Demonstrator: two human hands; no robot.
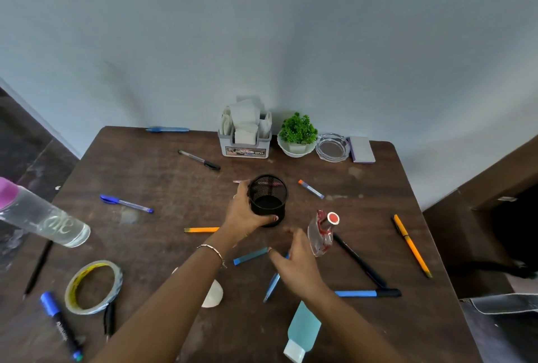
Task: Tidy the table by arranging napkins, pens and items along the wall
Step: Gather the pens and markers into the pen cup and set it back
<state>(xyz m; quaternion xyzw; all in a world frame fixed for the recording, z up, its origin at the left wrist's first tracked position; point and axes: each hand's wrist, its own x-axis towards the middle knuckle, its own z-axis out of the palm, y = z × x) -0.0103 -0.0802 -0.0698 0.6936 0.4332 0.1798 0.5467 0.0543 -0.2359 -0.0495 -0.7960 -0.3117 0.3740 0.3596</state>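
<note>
Two bare hands over a dark brown wooden table [151, 164] set against a pale grey wall [262, 28]. Left hand [247, 217], a thin bracelet at its wrist, wrapped around a black wire-mesh pen cup [268, 199] standing upright near the table's middle, thumb at the cup's base. Right hand [294, 263] hovering just beside the cup, fingers loosely spread, holding nothing, above a light blue pen [272, 285]. Along the wall: a grey plastic napkin holder stuffed with white napkins [246, 135], a small green plant in a white bowl [297, 135], a clear glass ashtray [332, 147], a purple-edged notepad [362, 149]. Many pens scattered loose: a blue one [167, 129] by the wall, a black-capped clear one [199, 159], a blue-capped one [126, 203] at left, an orange pencil-like one [412, 244] at right, a blue and black marker [368, 293]. Also a roll of clear tape [93, 287] at lower left, a tilted clear bottle with a pink cap [43, 215] at the left edge, a pale blue bottle [302, 332] lying near the front.
</note>
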